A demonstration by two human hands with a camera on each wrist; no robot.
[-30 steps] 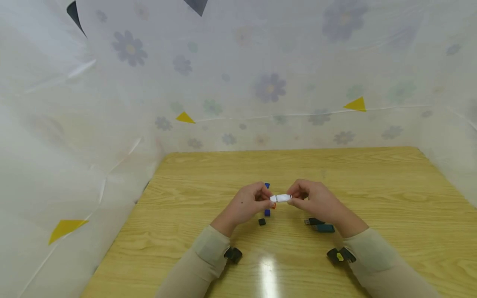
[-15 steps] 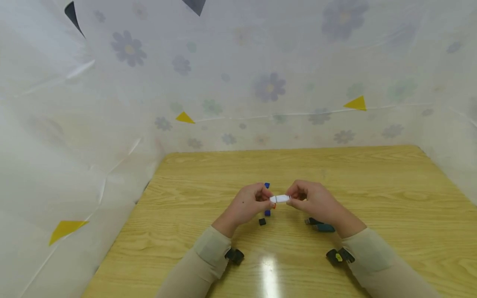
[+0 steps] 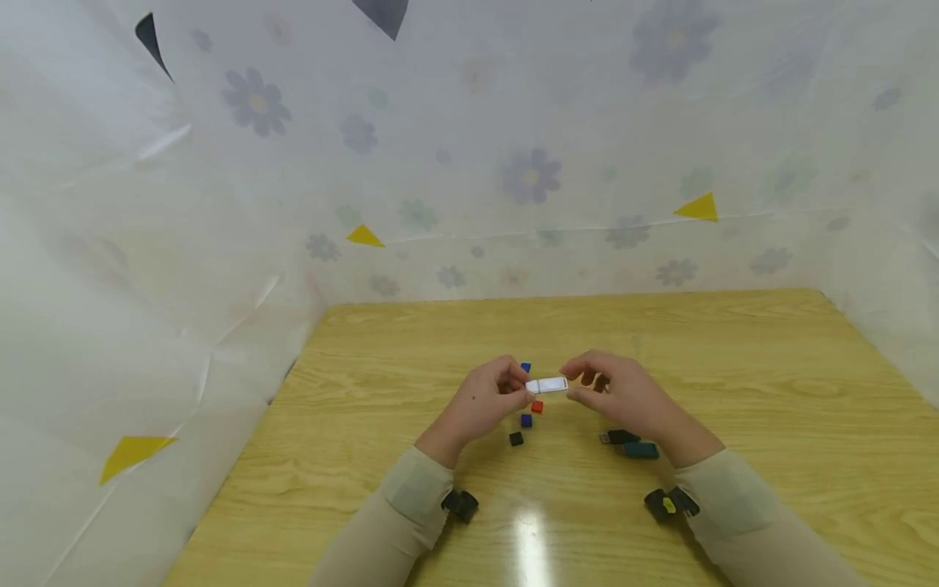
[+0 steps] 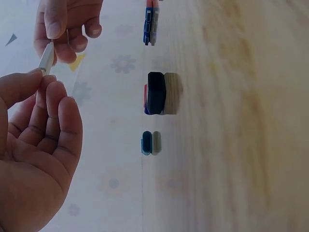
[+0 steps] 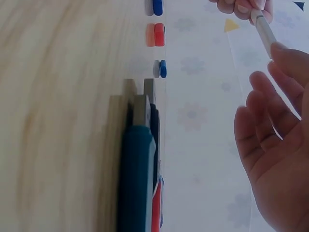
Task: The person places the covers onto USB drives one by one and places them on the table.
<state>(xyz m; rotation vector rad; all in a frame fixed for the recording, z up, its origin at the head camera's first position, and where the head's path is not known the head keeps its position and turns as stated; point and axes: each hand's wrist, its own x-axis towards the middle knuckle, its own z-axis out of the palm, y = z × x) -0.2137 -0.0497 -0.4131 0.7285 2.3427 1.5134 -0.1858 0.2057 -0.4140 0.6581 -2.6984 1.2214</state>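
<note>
A white USB flash drive [image 3: 550, 385] with its cap on is held level above the table. My left hand [image 3: 484, 403] pinches its cap end between thumb and fingertips. At the other end, the thumb and index finger of my right hand [image 3: 614, 395] stand slightly apart around the drive's tip, which shows in the head view; whether they touch it is hard to tell. Below lie small caps: a blue cap [image 3: 525, 368], a red cap [image 3: 538, 407], a dark blue cap [image 3: 526, 421] and a black cap [image 3: 517, 439].
Under my right wrist lie an uncapped black flash drive [image 3: 622, 437] and a teal flash drive [image 3: 641, 450], side by side. The wooden table [image 3: 411, 342] meets a flower-patterned curtain [image 3: 455, 187] at its back and sides.
My right thumb and index finger have spread from the drive's end, which now shows fully. The drive has shifted slightly left and up with my left hand, uncovering the red cap.
</note>
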